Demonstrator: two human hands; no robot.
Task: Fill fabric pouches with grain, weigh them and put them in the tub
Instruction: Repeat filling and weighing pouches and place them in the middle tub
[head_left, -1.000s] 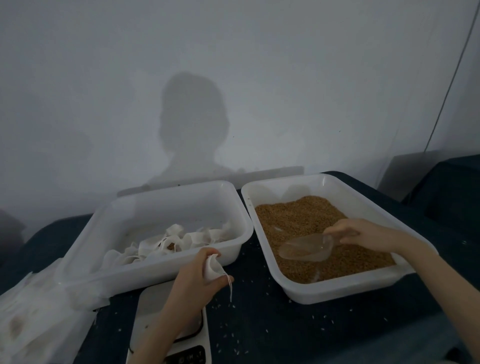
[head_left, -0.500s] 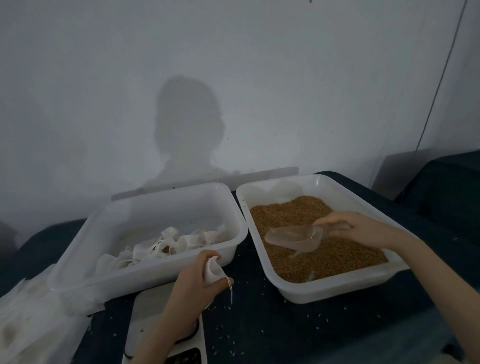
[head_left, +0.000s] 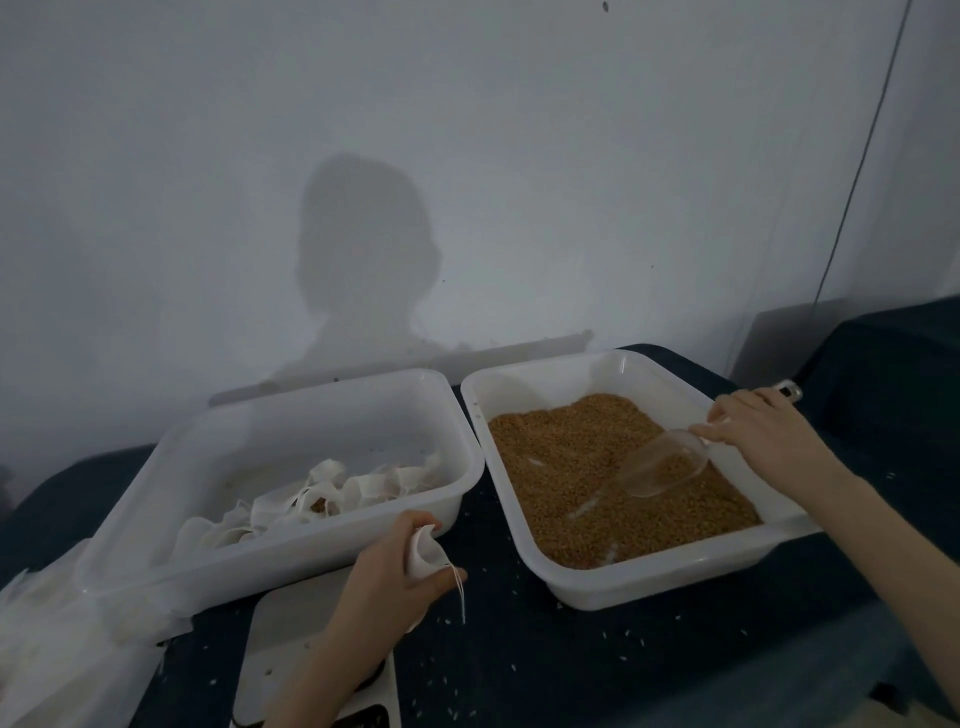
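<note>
Right hand (head_left: 769, 431) grips the clear scoop (head_left: 662, 467), bowl down-left in the grain tub (head_left: 613, 587). Left hand (head_left: 395, 577) pinches the open pouch (head_left: 423, 551) above the scale (head_left: 291, 634), left of the scoop.

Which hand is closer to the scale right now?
Left. The left hand, holding a pouch, hovers over the scale; the right hand grips the scoop in the grain tub.

Left hand (head_left: 384, 577) raised with fingers (head_left: 441, 577) curled closed; right hand (head_left: 769, 436) reaches forward, fingers clenched.
</note>
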